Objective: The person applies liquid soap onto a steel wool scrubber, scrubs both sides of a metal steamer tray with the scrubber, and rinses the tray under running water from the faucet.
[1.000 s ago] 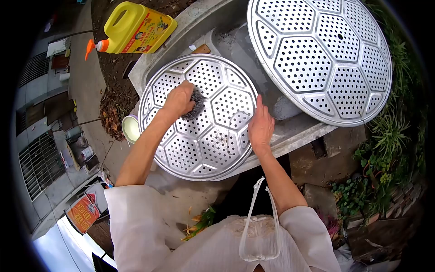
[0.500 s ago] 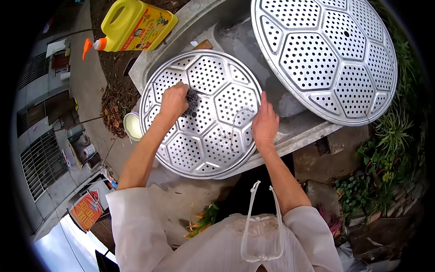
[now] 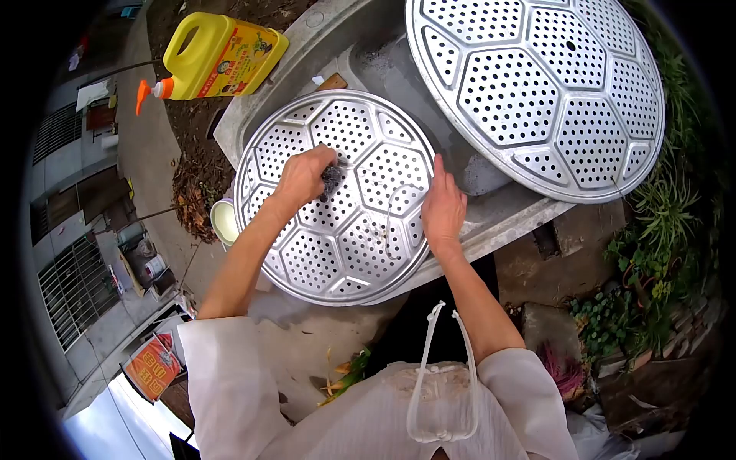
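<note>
the left hand (image 3: pixel 303 180) grips a dark grey, wiry scrubber (image 3: pixel 330 182) on a round, perforated silver metal plate (image 3: pixel 313 259); the right hand (image 3: pixel 444 211) touches its right rim, grip unclear.

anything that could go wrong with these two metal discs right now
The smaller disc juts past the basin rim, so it could tip or slide if the right hand eases off its edge. The larger disc also overhangs the rim with neither hand on it, so a knock might shift it.
</note>
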### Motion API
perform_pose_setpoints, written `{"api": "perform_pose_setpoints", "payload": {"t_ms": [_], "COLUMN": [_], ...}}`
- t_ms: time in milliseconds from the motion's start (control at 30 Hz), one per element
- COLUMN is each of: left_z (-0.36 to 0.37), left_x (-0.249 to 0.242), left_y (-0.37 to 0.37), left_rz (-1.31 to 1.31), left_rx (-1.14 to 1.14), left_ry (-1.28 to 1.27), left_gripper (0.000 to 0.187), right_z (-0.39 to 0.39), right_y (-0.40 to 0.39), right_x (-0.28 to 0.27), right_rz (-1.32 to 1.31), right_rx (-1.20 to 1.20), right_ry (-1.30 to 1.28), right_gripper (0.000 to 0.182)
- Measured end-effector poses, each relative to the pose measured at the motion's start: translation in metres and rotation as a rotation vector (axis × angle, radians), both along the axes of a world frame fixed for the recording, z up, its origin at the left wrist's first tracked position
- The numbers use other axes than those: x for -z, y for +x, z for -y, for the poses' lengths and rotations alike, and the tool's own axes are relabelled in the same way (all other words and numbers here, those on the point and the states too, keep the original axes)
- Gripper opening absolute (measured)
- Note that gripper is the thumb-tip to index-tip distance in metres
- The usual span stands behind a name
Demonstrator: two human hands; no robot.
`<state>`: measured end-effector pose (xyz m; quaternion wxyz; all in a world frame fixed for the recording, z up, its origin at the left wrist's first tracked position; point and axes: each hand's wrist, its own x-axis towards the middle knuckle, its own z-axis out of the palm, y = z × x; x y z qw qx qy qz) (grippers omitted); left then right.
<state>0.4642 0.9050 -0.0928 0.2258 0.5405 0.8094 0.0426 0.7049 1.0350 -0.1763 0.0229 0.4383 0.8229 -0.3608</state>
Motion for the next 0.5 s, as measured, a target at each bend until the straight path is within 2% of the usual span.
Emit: {"api": "perform_pose_setpoints", "payload": {"t_ms": [33,100,167,200,300,333,433,500], "left_z": [0.007,0.005,-0.018,-0.024,-0.002,0.006,0.002,-0.017], "left_x": [-0.005,0.0,0.007,0.007,-0.001,-0.008,0.005,0.012], "left_y": [-0.009,0.007,0.048,0.05,0.012,-0.003,0.021,0.051], "left_rz": [-0.052,-0.075,0.107,0.077,0.02,-0.002,-0.008,0.096], "left_rx": [-0.072,-0.076,-0.025,-0.015,-0.046,-0.169,-0.124,-0.041], "left_ry": [-0.045,0.013,0.084,0.014,0.035,-0.069,0.053,0.064], "left_gripper": [0.025,0.026,0.028,0.028,0.025,0.028,0.032,0.04], "right_z": [0.002,0.003,0.001,-0.001,0.001,0.0,0.001,-0.001], "right_y": [0.001,0.0,0.0,0.0,0.001,0.0,-0.003,0.0], "right_x": [0.001,0.005,-0.003,-0.007,0.001,0.0,-0.001,-0.005], "right_rz": [0.002,-0.049,-0.014,0.016,-0.029,-0.031,-0.031,-0.018], "right_rx": [0.004,0.016,0.0,-0.013,-0.001,0.004,-0.007,-0.004], "right_ry": [-0.006,0.047,0.016,0.004,0.027,0.023,0.037,0.014], "right_gripper": [0.062,0.063,0.063,0.063,0.064,0.064,0.064,0.064]}}
